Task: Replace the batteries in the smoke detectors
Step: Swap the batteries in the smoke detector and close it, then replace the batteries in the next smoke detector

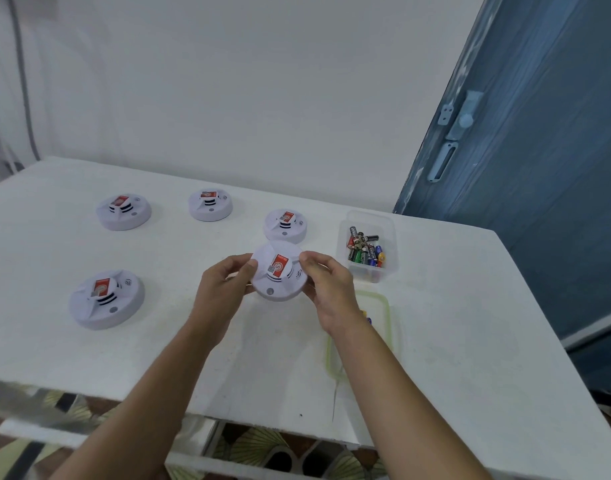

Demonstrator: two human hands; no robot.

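Above the white table, both hands, left hand and right hand, grip the smoke detector by its rim; it looks light, rigid and slick.

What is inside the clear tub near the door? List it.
The clear tub holds a loose heap of batteries with black, red, green and blue casings. The upper ones cover those beneath, so the count and the tub's floor cannot be seen.

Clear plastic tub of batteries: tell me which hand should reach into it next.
Right, likely. The right hand is nearest the clear plastic tub; the left hand grips the round white smoke detector from the other side.
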